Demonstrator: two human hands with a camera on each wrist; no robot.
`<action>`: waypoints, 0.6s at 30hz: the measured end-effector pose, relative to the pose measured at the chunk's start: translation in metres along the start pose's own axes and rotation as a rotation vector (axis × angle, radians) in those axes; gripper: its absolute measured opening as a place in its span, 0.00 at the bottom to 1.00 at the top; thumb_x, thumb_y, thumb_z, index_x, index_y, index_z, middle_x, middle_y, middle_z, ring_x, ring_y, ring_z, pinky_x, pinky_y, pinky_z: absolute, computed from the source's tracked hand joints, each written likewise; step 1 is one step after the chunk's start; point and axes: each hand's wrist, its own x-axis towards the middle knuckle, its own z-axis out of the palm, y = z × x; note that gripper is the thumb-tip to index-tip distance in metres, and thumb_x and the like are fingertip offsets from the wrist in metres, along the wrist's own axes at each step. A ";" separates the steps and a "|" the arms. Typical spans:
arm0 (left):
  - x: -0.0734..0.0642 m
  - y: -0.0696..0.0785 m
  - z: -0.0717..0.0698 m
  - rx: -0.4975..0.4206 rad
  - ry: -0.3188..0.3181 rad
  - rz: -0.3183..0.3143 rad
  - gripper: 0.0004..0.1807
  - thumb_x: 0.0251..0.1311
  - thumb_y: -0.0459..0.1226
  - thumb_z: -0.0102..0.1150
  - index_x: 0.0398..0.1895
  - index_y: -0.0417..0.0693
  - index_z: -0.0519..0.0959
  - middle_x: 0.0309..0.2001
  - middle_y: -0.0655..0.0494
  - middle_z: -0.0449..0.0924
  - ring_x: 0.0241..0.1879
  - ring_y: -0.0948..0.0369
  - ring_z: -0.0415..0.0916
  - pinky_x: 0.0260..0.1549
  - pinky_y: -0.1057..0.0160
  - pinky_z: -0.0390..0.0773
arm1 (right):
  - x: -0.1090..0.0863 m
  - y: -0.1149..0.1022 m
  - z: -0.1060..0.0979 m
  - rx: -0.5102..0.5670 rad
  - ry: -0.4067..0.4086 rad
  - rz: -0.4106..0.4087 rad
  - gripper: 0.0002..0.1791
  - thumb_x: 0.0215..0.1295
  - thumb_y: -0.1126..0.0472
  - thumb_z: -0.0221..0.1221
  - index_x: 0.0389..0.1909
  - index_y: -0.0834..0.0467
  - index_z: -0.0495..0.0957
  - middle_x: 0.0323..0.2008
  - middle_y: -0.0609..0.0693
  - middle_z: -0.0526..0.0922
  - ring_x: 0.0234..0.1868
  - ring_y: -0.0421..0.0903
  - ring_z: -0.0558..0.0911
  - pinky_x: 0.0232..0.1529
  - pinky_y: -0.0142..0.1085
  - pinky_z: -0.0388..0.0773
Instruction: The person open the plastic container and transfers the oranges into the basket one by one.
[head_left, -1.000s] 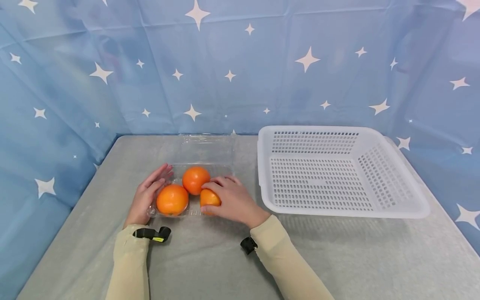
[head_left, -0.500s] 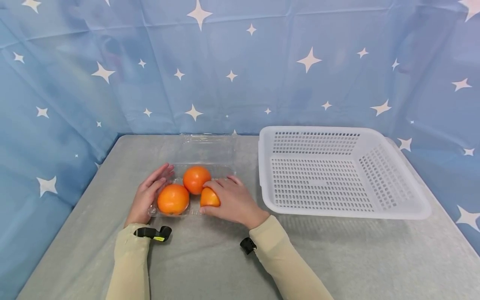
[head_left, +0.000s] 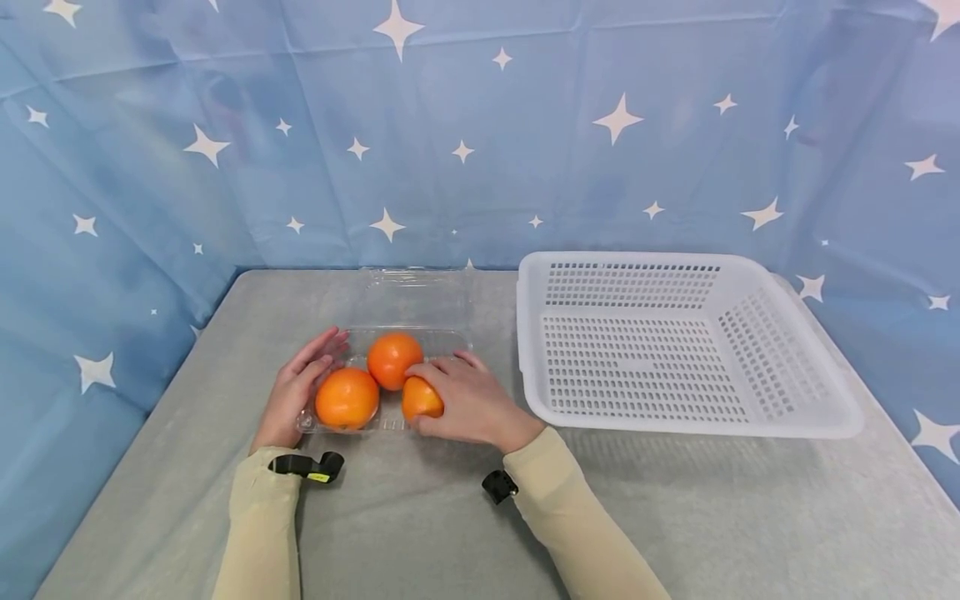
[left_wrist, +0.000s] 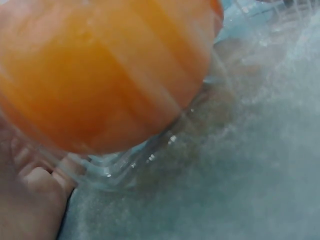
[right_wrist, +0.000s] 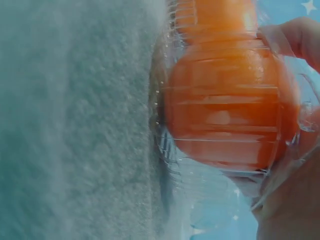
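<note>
An open clear plastic clamshell stands on the table, its lid laid back behind it. Three oranges sit in the tray: a left one, a far middle one and a right one. My right hand grips the right orange from above, covering part of it. In the right wrist view that orange shows through the clear wall, close to my thumb. My left hand rests against the clamshell's left side, fingers fairly straight; in the left wrist view the left orange is beside it.
To the right stands a large white perforated plastic basket, with only its bare floor and walls showing inside. A grey cloth covers the table. Behind hangs a blue curtain with white stars.
My right hand has shifted very slightly to the right, and the orange in its grip with it. My left hand and the other two oranges stay where they were.
</note>
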 end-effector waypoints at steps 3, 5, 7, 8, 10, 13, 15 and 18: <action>0.000 0.000 0.000 -0.003 0.002 0.001 0.23 0.67 0.34 0.38 0.65 0.50 0.60 0.64 0.47 0.58 0.63 0.53 0.55 0.57 0.63 0.61 | -0.001 0.001 -0.001 0.022 0.011 -0.006 0.30 0.47 0.41 0.55 0.54 0.43 0.67 0.47 0.43 0.72 0.50 0.39 0.67 0.61 0.40 0.49; 0.000 -0.001 0.000 -0.005 -0.004 0.006 0.23 0.67 0.34 0.39 0.65 0.49 0.59 0.64 0.47 0.58 0.63 0.52 0.55 0.58 0.62 0.61 | -0.002 0.001 -0.001 0.046 0.018 -0.010 0.29 0.47 0.40 0.55 0.53 0.43 0.67 0.46 0.42 0.71 0.49 0.39 0.67 0.61 0.39 0.49; 0.001 -0.001 0.001 -0.008 -0.007 0.009 0.23 0.67 0.34 0.39 0.65 0.47 0.58 0.64 0.46 0.58 0.62 0.50 0.55 0.58 0.62 0.61 | -0.003 0.002 -0.002 0.077 0.021 -0.011 0.29 0.48 0.39 0.55 0.53 0.42 0.67 0.45 0.42 0.71 0.48 0.39 0.67 0.61 0.39 0.49; 0.001 -0.001 0.001 -0.007 -0.011 0.012 0.23 0.67 0.34 0.39 0.66 0.46 0.58 0.64 0.46 0.58 0.62 0.50 0.55 0.58 0.61 0.60 | -0.004 0.002 -0.002 0.094 0.021 -0.011 0.29 0.49 0.38 0.55 0.54 0.41 0.67 0.45 0.42 0.70 0.48 0.39 0.66 0.61 0.39 0.49; 0.001 -0.001 0.000 -0.009 -0.018 0.020 0.24 0.67 0.34 0.39 0.66 0.44 0.57 0.64 0.45 0.57 0.63 0.49 0.54 0.58 0.61 0.60 | -0.005 0.003 -0.003 0.130 0.021 -0.003 0.30 0.50 0.35 0.54 0.54 0.40 0.66 0.46 0.43 0.69 0.48 0.40 0.66 0.59 0.40 0.53; 0.000 -0.001 0.000 -0.011 -0.017 0.027 0.24 0.67 0.33 0.39 0.66 0.44 0.56 0.64 0.45 0.57 0.63 0.49 0.54 0.58 0.61 0.60 | -0.006 0.003 -0.005 0.192 0.027 0.019 0.30 0.50 0.33 0.54 0.55 0.36 0.66 0.48 0.42 0.67 0.48 0.41 0.64 0.49 0.39 0.64; 0.000 -0.001 -0.001 -0.011 -0.015 0.028 0.24 0.67 0.33 0.38 0.66 0.44 0.57 0.64 0.45 0.57 0.63 0.50 0.54 0.58 0.62 0.60 | -0.006 0.003 -0.006 0.238 0.035 0.030 0.31 0.49 0.33 0.55 0.55 0.34 0.65 0.49 0.42 0.64 0.46 0.41 0.64 0.41 0.37 0.68; 0.000 0.000 -0.001 -0.006 -0.008 0.024 0.23 0.67 0.34 0.38 0.66 0.46 0.58 0.64 0.45 0.57 0.62 0.51 0.54 0.57 0.63 0.61 | -0.006 0.004 -0.008 0.291 0.042 0.039 0.30 0.49 0.33 0.56 0.54 0.34 0.65 0.47 0.41 0.62 0.41 0.41 0.66 0.34 0.35 0.70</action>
